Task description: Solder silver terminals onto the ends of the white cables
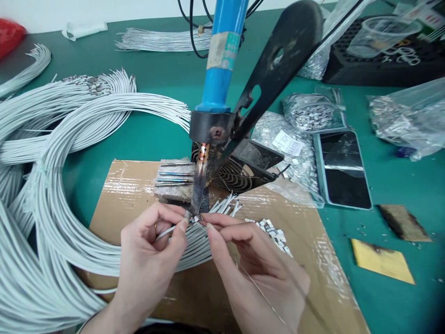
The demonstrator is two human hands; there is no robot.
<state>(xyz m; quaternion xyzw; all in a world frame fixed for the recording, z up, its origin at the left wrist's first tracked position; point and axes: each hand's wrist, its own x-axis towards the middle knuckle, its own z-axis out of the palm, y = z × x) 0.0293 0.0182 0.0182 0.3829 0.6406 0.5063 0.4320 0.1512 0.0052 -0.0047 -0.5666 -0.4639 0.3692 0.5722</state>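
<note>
My left hand [153,246] pinches the end of a white wire [166,232] between thumb and forefinger, just under the tip of a blue-handled soldering iron [200,185]. My right hand [257,264] pinches a thin strand of solder wire [259,290] and holds its end against a small metal terminal [196,218] at the iron's tip. The iron hangs tilted in a black stand [274,65]. Both hands rest over a brown cardboard sheet [313,260].
Large coils of white wire [59,153] fill the left side. Small metal terminals [273,230] lie loose on the cardboard. Bags of terminals [313,111], a phone [344,169], a yellow sponge [382,260] and a small fan [232,176] sit to the right on the green mat.
</note>
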